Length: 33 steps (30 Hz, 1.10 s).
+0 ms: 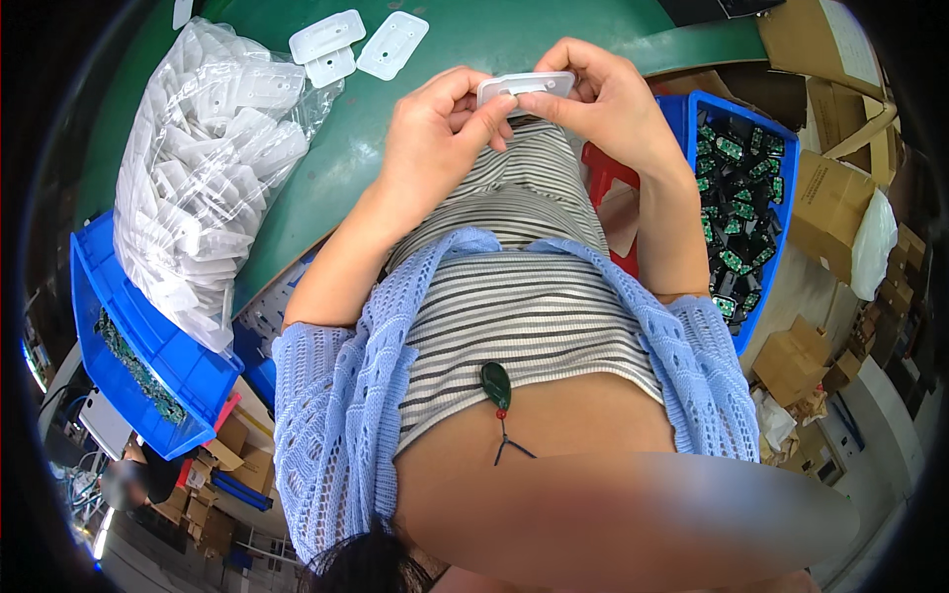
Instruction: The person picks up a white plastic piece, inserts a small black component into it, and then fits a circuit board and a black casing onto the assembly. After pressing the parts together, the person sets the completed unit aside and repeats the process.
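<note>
Between both hands I hold a white plastic cover [526, 85], a shallow rounded rectangle, just over the near edge of the green table. My left hand [442, 124] grips its left end, thumb on the near side. On the right end, my right hand [601, 97] pinches it, with the thumb pressing near the middle. Fingers behind the cover are partly hidden. Left of my hands lie a few loose white plastic covers [393, 45] on the table. Beside them a clear plastic bag [213, 168] bulges with many similar white covers.
The green table [326, 158] spans the far side. To the right stands a blue bin [786, 198] holding black parts with green circuit boards. Another blue bin [148, 336] with small boards sits lower left. Cardboard boxes [830, 212] are stacked at far right. A red stool [605, 178] shows beside my lap.
</note>
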Available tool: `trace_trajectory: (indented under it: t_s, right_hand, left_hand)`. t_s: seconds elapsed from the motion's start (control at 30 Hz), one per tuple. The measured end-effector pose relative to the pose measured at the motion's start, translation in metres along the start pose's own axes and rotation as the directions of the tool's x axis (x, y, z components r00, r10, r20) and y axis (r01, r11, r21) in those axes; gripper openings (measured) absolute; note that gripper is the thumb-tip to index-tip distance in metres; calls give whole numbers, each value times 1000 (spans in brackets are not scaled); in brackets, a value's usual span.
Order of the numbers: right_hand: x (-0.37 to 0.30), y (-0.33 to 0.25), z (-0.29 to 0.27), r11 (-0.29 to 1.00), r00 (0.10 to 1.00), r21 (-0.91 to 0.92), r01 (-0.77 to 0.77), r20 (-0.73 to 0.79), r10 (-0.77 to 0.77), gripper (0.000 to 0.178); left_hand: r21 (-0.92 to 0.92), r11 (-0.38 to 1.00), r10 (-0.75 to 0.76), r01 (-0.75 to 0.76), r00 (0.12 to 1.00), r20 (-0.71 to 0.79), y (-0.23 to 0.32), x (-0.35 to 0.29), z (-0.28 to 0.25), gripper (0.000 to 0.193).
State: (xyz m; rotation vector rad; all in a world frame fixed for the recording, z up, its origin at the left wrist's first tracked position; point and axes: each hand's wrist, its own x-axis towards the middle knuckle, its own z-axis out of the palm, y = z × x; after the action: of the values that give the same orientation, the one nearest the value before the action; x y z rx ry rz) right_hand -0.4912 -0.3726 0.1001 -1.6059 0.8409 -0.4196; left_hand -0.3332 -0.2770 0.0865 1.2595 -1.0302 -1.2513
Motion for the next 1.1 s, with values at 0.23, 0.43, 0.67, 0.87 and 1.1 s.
trace_trajectory:
  t_s: [0.23,0.43,0.67,0.87,1.1]
  right_hand:
    - [-7,13,7,964,994,260,58,-103,-32,16]
    - [-26,64,5,880,967,446,163,-247,-54,21]
    - [-110,169,-106,976,320,-181,-119,-938,-135,16]
    - [-204,252,-185,66,8,-3,-998,-997,77,63]
    - [-222,265,-197,139,0,48,-989,-946,324,54]
  left_hand:
    - [-201,979,-38,35,999,-15,9,8,9,13]
    - [94,996,23,-3,977,-210,-27,50,-18,15]
    - [534,844,174,-53,968,-181,-32,89,-51,15]
    - [906,422,326,-46,939,-105,-22,76,-45,35]
    - [971,-48,530,-233,818,223,-24,57,-5,56]
